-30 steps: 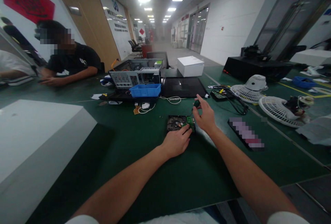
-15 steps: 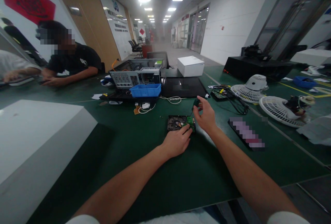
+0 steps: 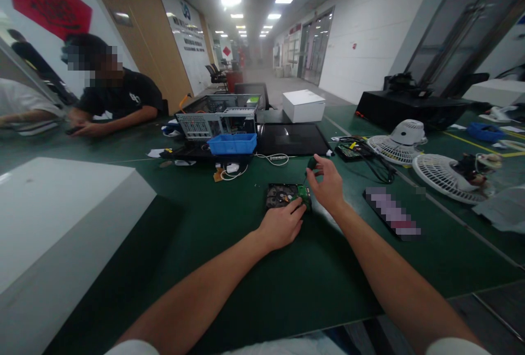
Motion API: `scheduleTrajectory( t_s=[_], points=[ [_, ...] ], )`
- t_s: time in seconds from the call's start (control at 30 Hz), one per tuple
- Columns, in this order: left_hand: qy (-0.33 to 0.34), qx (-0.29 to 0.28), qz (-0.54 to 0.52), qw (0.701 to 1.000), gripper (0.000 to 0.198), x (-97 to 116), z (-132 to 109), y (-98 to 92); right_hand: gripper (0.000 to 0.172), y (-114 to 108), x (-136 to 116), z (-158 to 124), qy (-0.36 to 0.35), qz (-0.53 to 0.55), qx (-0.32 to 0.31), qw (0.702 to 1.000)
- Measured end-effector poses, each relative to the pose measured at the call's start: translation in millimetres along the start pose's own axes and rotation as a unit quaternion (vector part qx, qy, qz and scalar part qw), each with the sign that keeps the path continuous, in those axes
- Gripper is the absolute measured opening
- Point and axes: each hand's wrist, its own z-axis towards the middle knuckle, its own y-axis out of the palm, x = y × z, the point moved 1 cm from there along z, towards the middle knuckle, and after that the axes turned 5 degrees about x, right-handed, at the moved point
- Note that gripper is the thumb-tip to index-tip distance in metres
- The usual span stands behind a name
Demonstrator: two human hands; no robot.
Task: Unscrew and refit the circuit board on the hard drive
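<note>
A hard drive (image 3: 277, 193) lies on the green table with its underside up, a green circuit board (image 3: 302, 191) showing at its right end. My left hand (image 3: 282, 226) holds the drive against the table, fingers pressed on its near edge and board; they cover part of it. In my right hand (image 3: 328, 184) a small screwdriver (image 3: 311, 163) with a dark green handle is pinched near the top. Its thin shaft points down to the circuit board, and the tip is too small to make out clearly.
Behind the drive are a blue tray (image 3: 232, 144), an open computer case (image 3: 217, 120) and a dark flat panel (image 3: 290, 137). A phone (image 3: 391, 213) and fan parts (image 3: 445, 177) lie to the right. A large white box (image 3: 65, 223) stands left; a person sits beyond it.
The view has shifted very slightly. Both hands, the hard drive and the screwdriver keep nearly the same places.
</note>
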Motion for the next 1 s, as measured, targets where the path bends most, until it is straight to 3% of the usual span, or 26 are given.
scheduleTrajectory(
  t_s=[0.27,1.0],
  points=[
    [-0.004,0.0,0.003,1.0,0.048,0.7,0.5,0.2,0.044,-2.3,-0.9,1.7,-0.022,-0.001,-0.003,1.0],
    [-0.003,0.007,-0.004,1.0,0.048,-0.2,-0.5,2.0,0.041,-2.0,-0.2,2.6,0.004,0.001,-0.01,1.0]
  ],
)
